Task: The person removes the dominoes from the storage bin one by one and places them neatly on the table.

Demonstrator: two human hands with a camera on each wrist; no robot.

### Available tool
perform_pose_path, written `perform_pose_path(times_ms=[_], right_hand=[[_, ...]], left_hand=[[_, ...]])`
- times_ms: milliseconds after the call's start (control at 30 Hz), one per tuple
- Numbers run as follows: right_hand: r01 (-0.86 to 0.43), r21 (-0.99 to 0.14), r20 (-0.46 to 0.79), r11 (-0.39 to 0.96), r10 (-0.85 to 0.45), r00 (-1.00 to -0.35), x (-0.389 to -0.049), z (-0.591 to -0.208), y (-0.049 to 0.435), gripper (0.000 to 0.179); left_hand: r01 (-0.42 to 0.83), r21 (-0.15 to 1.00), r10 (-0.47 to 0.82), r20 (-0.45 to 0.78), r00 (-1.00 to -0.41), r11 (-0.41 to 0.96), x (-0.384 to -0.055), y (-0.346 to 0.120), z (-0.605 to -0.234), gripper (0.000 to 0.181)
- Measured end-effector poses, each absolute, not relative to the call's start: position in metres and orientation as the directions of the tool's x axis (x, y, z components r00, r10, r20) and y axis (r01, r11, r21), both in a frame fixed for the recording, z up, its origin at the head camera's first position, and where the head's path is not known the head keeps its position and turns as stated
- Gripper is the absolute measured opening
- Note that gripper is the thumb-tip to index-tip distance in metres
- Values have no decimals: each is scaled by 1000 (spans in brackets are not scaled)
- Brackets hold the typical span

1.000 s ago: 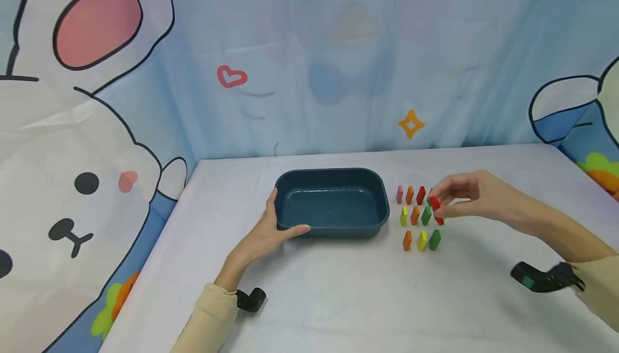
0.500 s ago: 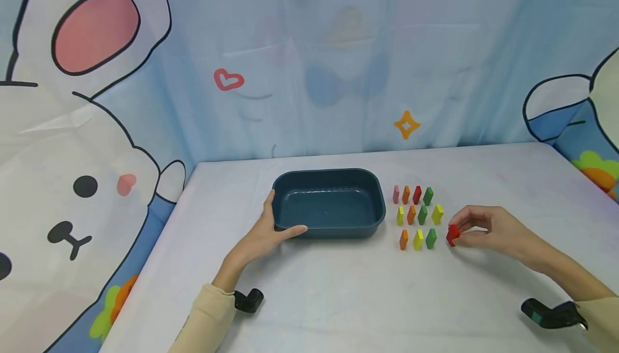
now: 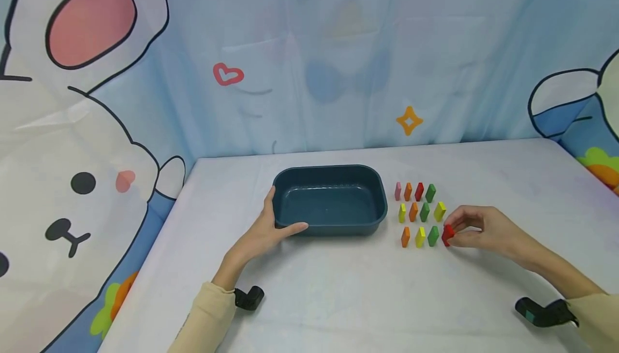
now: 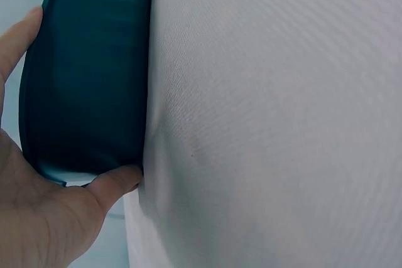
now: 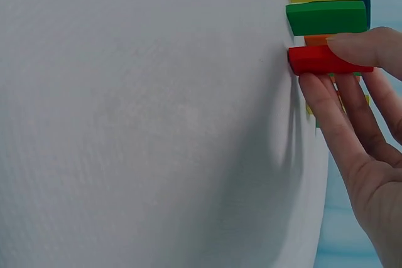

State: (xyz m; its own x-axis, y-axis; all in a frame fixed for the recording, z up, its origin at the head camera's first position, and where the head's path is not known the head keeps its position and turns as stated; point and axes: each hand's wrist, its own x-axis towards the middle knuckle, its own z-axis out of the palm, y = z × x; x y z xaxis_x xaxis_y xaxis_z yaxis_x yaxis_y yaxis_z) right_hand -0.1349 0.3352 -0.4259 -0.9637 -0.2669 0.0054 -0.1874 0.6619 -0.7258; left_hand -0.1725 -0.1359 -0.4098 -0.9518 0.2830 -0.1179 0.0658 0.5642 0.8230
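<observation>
In the head view my right hand (image 3: 488, 229) pinches a small red block (image 3: 448, 235) between thumb and fingers, upright at the right end of the front row. The right wrist view shows the thumb on one face of this red block (image 5: 320, 59) and fingertips on the other. Just left of it stands a green block (image 3: 433, 236), then a yellow block (image 3: 420, 237) and an orange block (image 3: 405, 237). My left hand (image 3: 261, 235) holds the near left corner of a dark blue-green rectangular bin (image 3: 338, 230), thumb along its front wall, fingers at its left side.
Behind the front row stand two more rows, including a yellow block (image 3: 439, 211), a red block (image 3: 419, 192) and a pink block (image 3: 398, 191). The bin sits left of the rows on a white-covered table (image 3: 362, 294). A printed curtain (image 3: 338, 63) hangs behind.
My right hand has come from the middle row toward the front with the red block, then slid slightly left beside the green block. The left hand stays on the bin.
</observation>
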Motion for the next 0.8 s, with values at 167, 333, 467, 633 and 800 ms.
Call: perform_pose_path(times_ms=[167, 333, 467, 633, 800], right_hand=[[-178, -721, 7, 670, -251, -968, -134, -426, 334, 25], [-168, -716, 6, 678, -235, -972, -134, -428, 332, 27], [-171, -713, 11, 679, -233, -972, -134, -430, 332, 28], [-176, -710, 24, 682, -227, -974, -133, -430, 331, 30], [-165, -729, 11, 664, -230, -973, -132, -429, 330, 33]], left_hand=[[65, 827, 285, -118, -951, 559, -172, -136, -409, 128], [65, 825, 286, -120, -951, 561, -173, -136, -409, 127], [66, 823, 286, -120, -951, 564, -173, -136, -409, 127], [70, 824, 289, -117, -950, 563, -173, -136, -409, 127], [66, 830, 292, -120, -949, 554, -172, -136, -408, 127]])
